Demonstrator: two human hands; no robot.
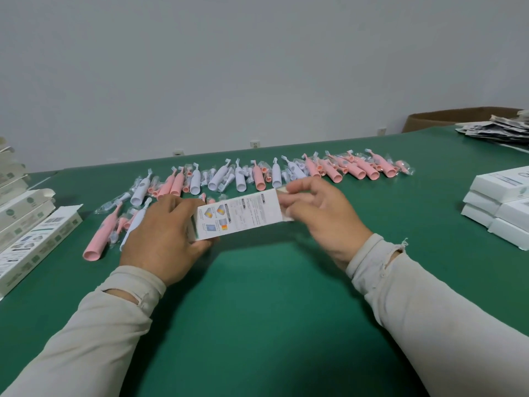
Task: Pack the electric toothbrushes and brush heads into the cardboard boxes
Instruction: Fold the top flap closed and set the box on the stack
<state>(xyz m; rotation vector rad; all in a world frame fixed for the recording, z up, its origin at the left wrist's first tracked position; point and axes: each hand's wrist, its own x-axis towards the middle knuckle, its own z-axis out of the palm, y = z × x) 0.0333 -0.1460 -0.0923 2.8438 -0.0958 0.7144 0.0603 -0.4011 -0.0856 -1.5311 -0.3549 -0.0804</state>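
Left hand (160, 233) is wrapped round the left end of a slim white printed cardboard box (239, 214), held just above the green table mat (272, 296). It runs lengthwise left to right, so the right hand (317, 213), pinching the end flap, looks best placed to close it.
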